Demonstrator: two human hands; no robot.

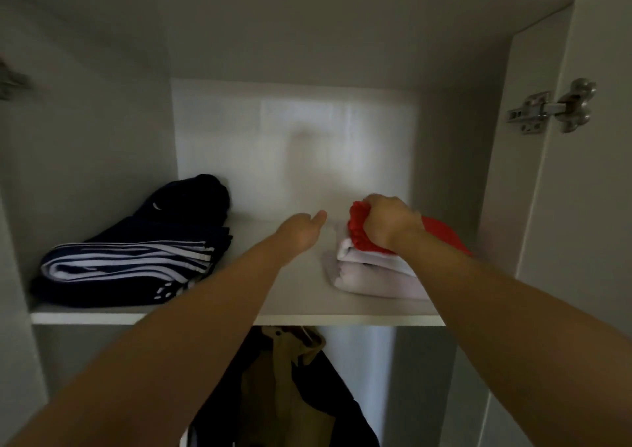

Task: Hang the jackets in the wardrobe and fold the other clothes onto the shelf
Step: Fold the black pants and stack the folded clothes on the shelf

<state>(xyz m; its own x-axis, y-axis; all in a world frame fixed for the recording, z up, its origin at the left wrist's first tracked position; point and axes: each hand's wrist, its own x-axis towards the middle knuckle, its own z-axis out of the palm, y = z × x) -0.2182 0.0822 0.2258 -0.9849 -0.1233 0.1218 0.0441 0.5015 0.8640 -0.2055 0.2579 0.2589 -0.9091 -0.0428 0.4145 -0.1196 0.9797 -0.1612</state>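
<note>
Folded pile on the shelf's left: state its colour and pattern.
The pile is navy with white stripes; head view.

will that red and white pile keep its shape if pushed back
Probably floppy: the red garment bunches under the right hand. The white folded layers beneath look soft, so a push may skew them on the shelf.

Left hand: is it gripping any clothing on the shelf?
No, the left hand reaches open and empty over the shelf, while the right hand grips the red garment.

The white wardrobe (102, 122) stands open, dim inside. A pale glow lies on its back panel (294, 139). A metal hinge (550, 108) sits at right.
</note>
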